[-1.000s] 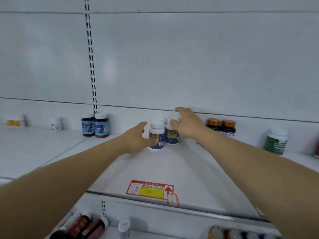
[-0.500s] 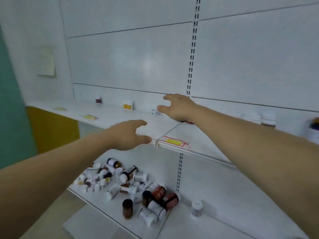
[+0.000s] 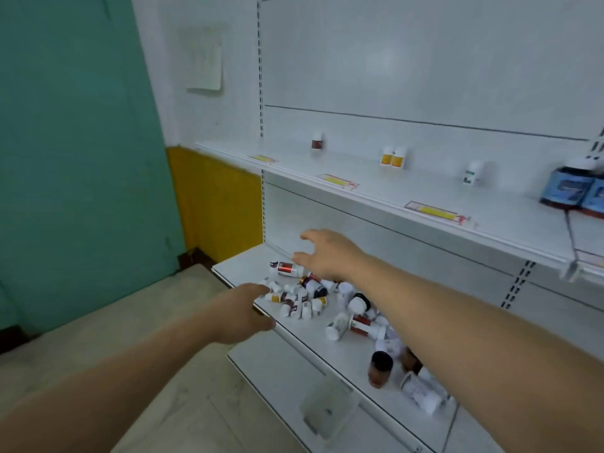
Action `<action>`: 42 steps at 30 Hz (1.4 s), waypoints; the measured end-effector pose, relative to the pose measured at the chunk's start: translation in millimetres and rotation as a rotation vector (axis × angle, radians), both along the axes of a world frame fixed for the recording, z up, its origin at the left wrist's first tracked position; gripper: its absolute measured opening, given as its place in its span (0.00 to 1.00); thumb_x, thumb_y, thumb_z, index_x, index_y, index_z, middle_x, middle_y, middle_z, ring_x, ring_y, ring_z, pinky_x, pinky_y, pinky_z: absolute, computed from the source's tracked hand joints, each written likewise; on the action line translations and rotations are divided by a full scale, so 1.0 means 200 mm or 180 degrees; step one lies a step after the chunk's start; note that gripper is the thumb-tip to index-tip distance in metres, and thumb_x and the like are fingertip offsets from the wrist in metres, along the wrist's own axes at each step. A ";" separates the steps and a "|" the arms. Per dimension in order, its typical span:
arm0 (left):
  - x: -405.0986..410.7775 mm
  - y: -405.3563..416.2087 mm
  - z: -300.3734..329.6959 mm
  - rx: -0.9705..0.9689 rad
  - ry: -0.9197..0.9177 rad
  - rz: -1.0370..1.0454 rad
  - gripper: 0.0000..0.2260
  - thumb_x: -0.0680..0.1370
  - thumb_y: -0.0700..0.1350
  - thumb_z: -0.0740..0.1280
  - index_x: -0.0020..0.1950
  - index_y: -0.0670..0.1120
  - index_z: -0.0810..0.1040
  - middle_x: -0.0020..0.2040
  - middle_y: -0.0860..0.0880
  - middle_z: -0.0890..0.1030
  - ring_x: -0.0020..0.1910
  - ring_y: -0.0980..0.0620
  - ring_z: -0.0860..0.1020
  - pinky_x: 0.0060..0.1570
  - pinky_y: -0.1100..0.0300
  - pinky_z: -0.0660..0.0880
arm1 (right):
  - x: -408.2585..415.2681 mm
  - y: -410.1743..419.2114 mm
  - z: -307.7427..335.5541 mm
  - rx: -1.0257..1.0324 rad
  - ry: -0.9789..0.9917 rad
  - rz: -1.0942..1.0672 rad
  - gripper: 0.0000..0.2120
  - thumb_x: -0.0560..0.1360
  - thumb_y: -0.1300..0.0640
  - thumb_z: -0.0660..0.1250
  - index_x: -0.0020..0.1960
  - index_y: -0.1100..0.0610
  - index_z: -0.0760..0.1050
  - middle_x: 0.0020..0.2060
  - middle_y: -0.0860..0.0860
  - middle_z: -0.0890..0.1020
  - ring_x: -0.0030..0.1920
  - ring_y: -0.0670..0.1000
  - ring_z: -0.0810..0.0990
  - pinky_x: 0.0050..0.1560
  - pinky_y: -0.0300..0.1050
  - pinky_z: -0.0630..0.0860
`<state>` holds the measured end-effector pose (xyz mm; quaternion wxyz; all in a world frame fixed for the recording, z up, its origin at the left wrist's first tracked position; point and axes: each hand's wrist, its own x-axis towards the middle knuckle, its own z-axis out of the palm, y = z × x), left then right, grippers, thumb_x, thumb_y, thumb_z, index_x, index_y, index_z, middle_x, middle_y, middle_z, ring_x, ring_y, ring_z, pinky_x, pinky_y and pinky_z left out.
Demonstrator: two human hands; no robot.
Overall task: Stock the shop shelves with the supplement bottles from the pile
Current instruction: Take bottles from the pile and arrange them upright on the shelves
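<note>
both hands are reaching empty toward the pile of supplement bottles (image 3: 313, 295) lying on the lower shelf (image 3: 327, 351). the right hand (image 3: 327, 256) is hovering with fingers spread over the far end, the left hand (image 3: 242, 312) is opening at the near edge. probably best taking matching bottles (loose ones may roll), one per hand.

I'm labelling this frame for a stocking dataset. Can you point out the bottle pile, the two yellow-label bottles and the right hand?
Bottle pile (image 3: 305, 297): head view, on a small bottle mid-pile.
Yellow-label bottles (image 3: 393, 157): head view, where the pair meet.
Right hand (image 3: 327, 256): head view, back of hand.
</note>
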<state>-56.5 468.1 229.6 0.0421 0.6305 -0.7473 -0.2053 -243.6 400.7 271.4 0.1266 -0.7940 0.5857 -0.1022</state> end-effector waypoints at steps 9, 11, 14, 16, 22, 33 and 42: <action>0.13 -0.85 -0.46 0.0552 0.0026 -0.0069 0.32 0.76 0.58 0.65 0.76 0.52 0.58 0.76 0.49 0.60 0.73 0.49 0.62 0.69 0.58 0.60 | -0.10 -0.69 -0.68 0.0731 -0.0150 -0.0762 0.26 0.76 0.41 0.61 0.68 0.55 0.68 0.64 0.56 0.74 0.61 0.57 0.73 0.57 0.46 0.71; 0.16 -1.03 -0.55 0.0620 -0.0014 -0.0122 0.31 0.76 0.58 0.65 0.75 0.52 0.59 0.75 0.49 0.62 0.71 0.49 0.64 0.68 0.58 0.62 | -0.10 -0.83 -0.81 0.0903 -0.0211 -0.0936 0.27 0.76 0.40 0.60 0.67 0.55 0.68 0.63 0.56 0.75 0.60 0.57 0.74 0.57 0.47 0.72; 0.20 -1.26 -0.65 0.0748 -0.0005 -0.0172 0.29 0.76 0.56 0.66 0.74 0.51 0.61 0.74 0.49 0.64 0.69 0.49 0.67 0.66 0.57 0.65 | -0.08 -1.01 -0.99 0.1095 -0.0081 -0.1061 0.24 0.76 0.41 0.59 0.61 0.58 0.72 0.58 0.57 0.78 0.56 0.57 0.76 0.49 0.44 0.68; 0.24 -1.41 -0.71 0.0852 -0.0051 -0.0285 0.26 0.76 0.55 0.67 0.71 0.50 0.65 0.70 0.49 0.68 0.66 0.49 0.70 0.64 0.57 0.67 | -0.06 -1.09 -1.08 0.1209 -0.0098 -0.1185 0.21 0.75 0.42 0.61 0.57 0.59 0.73 0.55 0.59 0.80 0.54 0.57 0.77 0.46 0.43 0.67; 0.33 -1.89 -0.89 0.0863 -0.0162 -0.0753 0.24 0.76 0.54 0.66 0.68 0.45 0.68 0.67 0.47 0.71 0.65 0.47 0.71 0.62 0.56 0.67 | 0.04 -1.29 -1.21 0.1268 -0.0358 -0.1736 0.24 0.77 0.45 0.62 0.67 0.59 0.68 0.61 0.59 0.76 0.59 0.57 0.75 0.58 0.46 0.72; 0.08 -2.52 -1.30 0.0085 -0.0085 -0.1873 0.23 0.76 0.48 0.67 0.68 0.43 0.68 0.65 0.43 0.72 0.62 0.44 0.71 0.61 0.56 0.68 | 0.17 -1.55 -1.50 0.1213 0.0048 -0.2451 0.23 0.80 0.48 0.57 0.71 0.58 0.64 0.65 0.59 0.71 0.62 0.57 0.73 0.61 0.50 0.72; -0.10 -2.68 -1.65 -0.0771 -0.1337 -0.1951 0.34 0.77 0.45 0.61 0.77 0.42 0.45 0.73 0.39 0.61 0.71 0.42 0.62 0.71 0.47 0.55 | 0.13 -1.73 -1.69 0.1206 0.0552 -0.2668 0.23 0.74 0.50 0.65 0.66 0.58 0.67 0.60 0.57 0.71 0.58 0.57 0.73 0.58 0.53 0.75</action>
